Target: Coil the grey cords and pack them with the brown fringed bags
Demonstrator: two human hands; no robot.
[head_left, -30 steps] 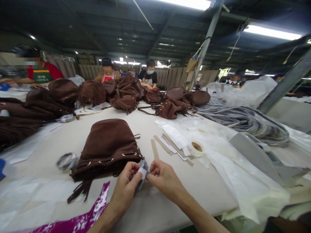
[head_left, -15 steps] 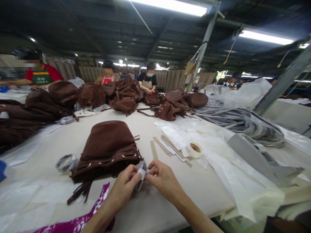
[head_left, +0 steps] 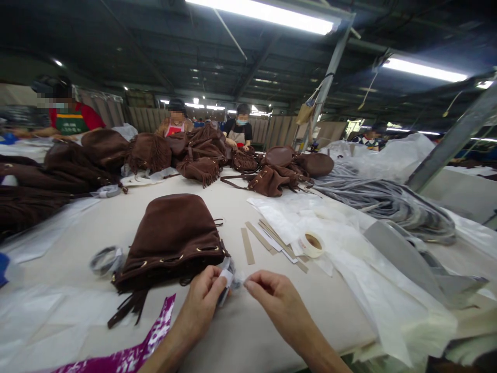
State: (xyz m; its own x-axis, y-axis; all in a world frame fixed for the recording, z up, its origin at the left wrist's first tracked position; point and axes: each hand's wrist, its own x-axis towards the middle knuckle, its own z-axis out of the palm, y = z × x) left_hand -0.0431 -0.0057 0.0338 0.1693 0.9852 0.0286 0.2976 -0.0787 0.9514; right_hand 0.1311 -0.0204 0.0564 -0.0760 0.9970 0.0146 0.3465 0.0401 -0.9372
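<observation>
My left hand (head_left: 202, 295) pinches a small grey bundle (head_left: 227, 280) in clear plastic with a white paper band around it. The bundle lies against the lower right corner of a dark brown drawstring bag (head_left: 174, 228) with gold eyelets and a tassel. To its right, my right hand (head_left: 274, 295) is closed at thumb and forefinger, at the edge of a translucent bit of plastic (head_left: 239, 278) reaching from the bundle. That bit is blurred. Another plastic-wrapped grey coil (head_left: 106, 260) rests left of the bag.
Cardboard strips (head_left: 247, 246) and a tape roll (head_left: 312, 244) lie on the white table, beside white plastic sheets (head_left: 361, 290). Brown fringed bags (head_left: 200, 168) are heaped along the back, with grey wrapped straps (head_left: 388, 207) at right. A purple printed bag (head_left: 151, 336) lies front left. Several co-workers (head_left: 238, 129) stand beyond.
My right hand has drawn away to the right and slightly down from the bundle, with a translucent bit showing between. My left hand keeps its hold in nearly the same spot.
</observation>
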